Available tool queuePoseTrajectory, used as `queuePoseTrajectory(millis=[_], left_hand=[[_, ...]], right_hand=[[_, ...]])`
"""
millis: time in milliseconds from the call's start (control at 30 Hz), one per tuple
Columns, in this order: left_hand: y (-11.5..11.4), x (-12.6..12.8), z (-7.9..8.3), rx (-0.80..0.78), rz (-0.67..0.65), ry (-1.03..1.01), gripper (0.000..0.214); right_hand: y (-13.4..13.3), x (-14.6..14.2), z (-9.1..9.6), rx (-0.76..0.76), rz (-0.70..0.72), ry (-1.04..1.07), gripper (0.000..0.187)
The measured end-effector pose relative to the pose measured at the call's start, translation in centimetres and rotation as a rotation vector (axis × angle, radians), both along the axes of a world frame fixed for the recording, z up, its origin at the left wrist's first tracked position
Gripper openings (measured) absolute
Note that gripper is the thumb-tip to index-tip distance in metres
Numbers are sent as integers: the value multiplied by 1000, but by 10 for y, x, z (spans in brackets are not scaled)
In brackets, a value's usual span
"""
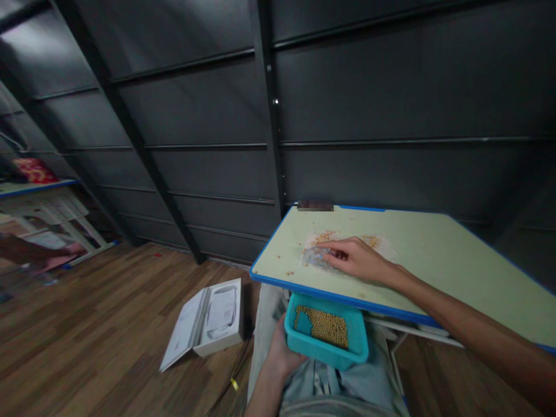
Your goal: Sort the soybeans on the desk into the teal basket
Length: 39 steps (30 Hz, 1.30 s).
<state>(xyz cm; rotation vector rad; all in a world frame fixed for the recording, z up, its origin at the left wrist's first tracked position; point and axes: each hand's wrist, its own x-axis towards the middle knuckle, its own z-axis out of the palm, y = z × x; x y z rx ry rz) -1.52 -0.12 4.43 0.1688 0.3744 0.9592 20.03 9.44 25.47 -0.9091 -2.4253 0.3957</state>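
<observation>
My left hand (pixel 280 350) grips the left side of a turquoise plastic basket (pixel 324 353), held over my lap just under the table edge. Small round golden-tan beans or beads (pixel 328 327) cover part of its bottom; a bare turquoise patch shows at the left. Above it, my right hand (pixel 354 258) rests over the pale green table (pixel 434 255), thumb and fingers curled together. What lies between those fingertips is too small to make out. Beside them is a bluish-grey, see-through looking patch (pixel 313 256). Loose orange-tan grains (pixel 325 236) lie around it, with more grains (pixel 372 240) behind the hand.
A blue rim (pixel 299 286) edges the table. A blurred dark strip (pixel 315 206) lies at its far edge. On the wooden floor (pixel 130 307) to the left stands an opened white box (pixel 221 315), with a cable beside it. Dark wall panels rise behind; another table (pixel 39 188) and a person's leg are far left.
</observation>
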Motion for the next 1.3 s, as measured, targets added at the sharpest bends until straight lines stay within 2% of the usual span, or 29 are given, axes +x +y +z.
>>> queuePoseTrajectory(millis=[167,400,633,967,1300], left_hand=[[0,0,0,-42,15,22,50],[-3,3,9,-53,30,36,47],[0,0,0,-54,14,35,49],[0,0,-1,-44,12,19,45],[-4,4,15,-30,19,32,46]], right_hand=[[0,-1,0,-10,6,-11,38],[-3,-2,0,-83,85,10,40],[0,-1,-3,-67,84,-9,40],[-4,-2,-1,-58,94,-31,41],[-5,-1,-3,-87,112,-50,47]])
